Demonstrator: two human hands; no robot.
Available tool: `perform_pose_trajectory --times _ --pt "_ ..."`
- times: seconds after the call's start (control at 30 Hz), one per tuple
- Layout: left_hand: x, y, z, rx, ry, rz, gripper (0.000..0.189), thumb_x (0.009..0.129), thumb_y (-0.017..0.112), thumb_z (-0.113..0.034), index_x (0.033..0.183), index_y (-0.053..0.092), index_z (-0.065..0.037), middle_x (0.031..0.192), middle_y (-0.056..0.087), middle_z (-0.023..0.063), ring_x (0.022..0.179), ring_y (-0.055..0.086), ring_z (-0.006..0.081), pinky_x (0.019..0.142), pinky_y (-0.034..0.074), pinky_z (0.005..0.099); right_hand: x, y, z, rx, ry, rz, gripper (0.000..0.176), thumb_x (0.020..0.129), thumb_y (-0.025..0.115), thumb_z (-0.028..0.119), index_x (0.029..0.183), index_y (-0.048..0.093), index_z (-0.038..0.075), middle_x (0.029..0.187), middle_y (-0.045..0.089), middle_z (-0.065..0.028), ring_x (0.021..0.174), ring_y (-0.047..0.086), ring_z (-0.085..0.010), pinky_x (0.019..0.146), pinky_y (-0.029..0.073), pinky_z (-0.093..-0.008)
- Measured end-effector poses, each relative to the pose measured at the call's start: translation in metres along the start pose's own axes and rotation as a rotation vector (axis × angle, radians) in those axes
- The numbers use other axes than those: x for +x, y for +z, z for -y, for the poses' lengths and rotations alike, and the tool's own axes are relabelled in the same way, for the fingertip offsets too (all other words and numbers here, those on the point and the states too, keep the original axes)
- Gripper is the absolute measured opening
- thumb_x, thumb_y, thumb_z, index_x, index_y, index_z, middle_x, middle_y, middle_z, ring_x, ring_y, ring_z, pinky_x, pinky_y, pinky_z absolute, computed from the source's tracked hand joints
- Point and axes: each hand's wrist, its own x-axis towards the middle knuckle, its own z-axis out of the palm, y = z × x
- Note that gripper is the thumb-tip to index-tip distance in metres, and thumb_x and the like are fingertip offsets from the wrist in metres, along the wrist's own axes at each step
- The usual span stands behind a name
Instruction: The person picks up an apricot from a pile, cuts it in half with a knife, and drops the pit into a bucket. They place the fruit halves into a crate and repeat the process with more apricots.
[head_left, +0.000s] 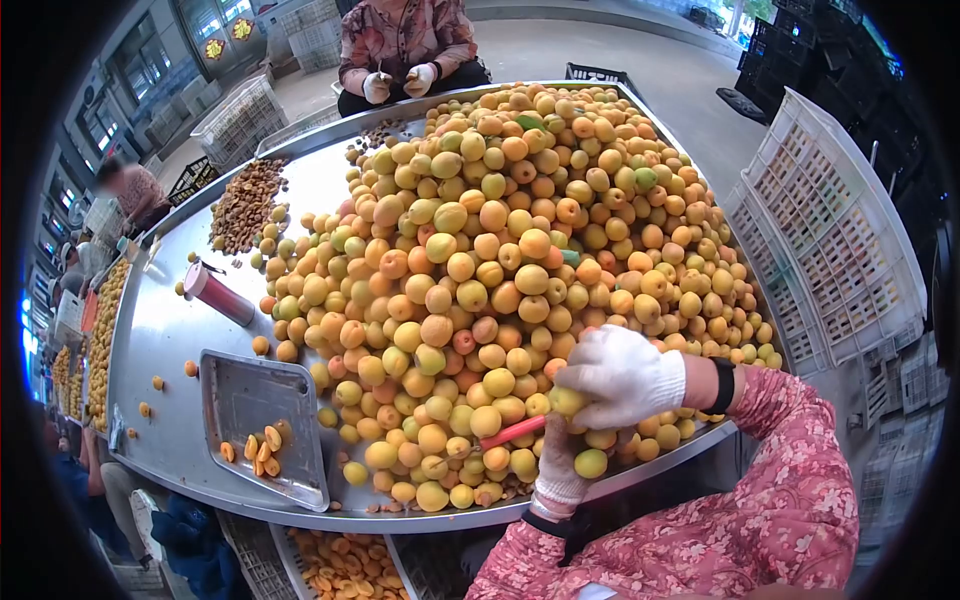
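A large heap of yellow and orange apricots [460, 270] covers much of the metal table [150, 330]. Over its near right part is my right hand [620, 378] in a white glove, its fingers closed round a yellow-green apricot [567, 401]. Just below, my left hand [560, 465], also gloved, is closed on a tool with a red handle [513, 432]; the tool's thin tip points left over the fruit. The two hands are close together. Left of the heap lies a metal tray [215, 400] with several apricot halves [266, 451] in it.
A red cylindrical container [220, 295] lies near a pile of pits [247, 205]. Across the table sits a person [405, 45] in white gloves. White crates [830, 230] stand at the right. Below the near edge, a crate holds apricot halves [350, 565].
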Motion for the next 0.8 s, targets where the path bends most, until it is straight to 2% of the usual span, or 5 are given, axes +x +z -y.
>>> perform_pose_trajectory --times 0.07,0.2,0.33,0.47,0.8 --pt "0.0 0.0 0.002 -0.032 0.033 -0.084 0.096 0.082 0.053 -0.081 0.145 0.038 -0.01 0.127 0.058 0.0172 0.102 0.066 0.032 0.086 0.058 0.0423 0.001 0.004 0.002 -0.059 -0.016 -0.037 0.049 0.071 0.079 0.04 0.106 0.068 0.008 0.091 0.064 -0.0108 0.083 0.063 -0.0305 0.071 0.049 -0.0417" --pt "-0.003 0.025 -0.01 0.009 0.05 -0.039 0.095 0.084 0.051 -0.079 0.149 0.034 -0.013 0.137 0.052 0.0176 0.116 0.06 0.0358 0.087 0.057 0.045 0.004 -0.02 -0.018 0.269 0.048 0.132 0.047 0.076 0.079 0.036 0.11 0.069 0.006 0.102 0.067 -0.0136 0.092 0.066 -0.0324 0.082 0.053 -0.0413" --pt "0.001 0.036 -0.014 -0.174 0.088 0.086 0.086 0.09 0.047 -0.072 0.155 0.026 -0.021 0.153 0.035 0.0154 0.137 0.04 0.0459 0.092 0.054 0.0571 -0.007 -0.056 -0.131 -0.047 0.419 -0.364 0.042 0.077 0.075 0.02 0.115 0.066 0.005 0.103 0.066 -0.0159 0.096 0.067 -0.0295 0.083 0.055 -0.0362" --pt "-0.002 0.044 -0.02 -0.178 0.029 0.027 0.084 0.094 0.045 -0.067 0.155 0.025 -0.013 0.153 0.035 0.0173 0.138 0.042 0.0428 0.11 0.042 0.0535 -0.015 -0.093 -0.232 -0.437 0.835 -0.197 0.077 0.074 0.071 0.03 0.143 0.045 0.008 0.138 0.053 -0.0218 0.128 0.051 -0.0363 0.106 0.044 -0.0416" --pt "-0.001 0.034 -0.017 -0.41 0.04 0.203 0.073 0.097 0.045 -0.06 0.152 0.031 -0.015 0.154 0.033 0.0161 0.142 0.035 0.0426 0.114 0.035 0.0557 0.033 -0.097 -0.262 -0.479 1.117 0.212 0.066 0.067 0.075 0.026 0.127 0.059 0.001 0.125 0.06 -0.0271 0.12 0.059 -0.0383 0.1 0.049 -0.0416"
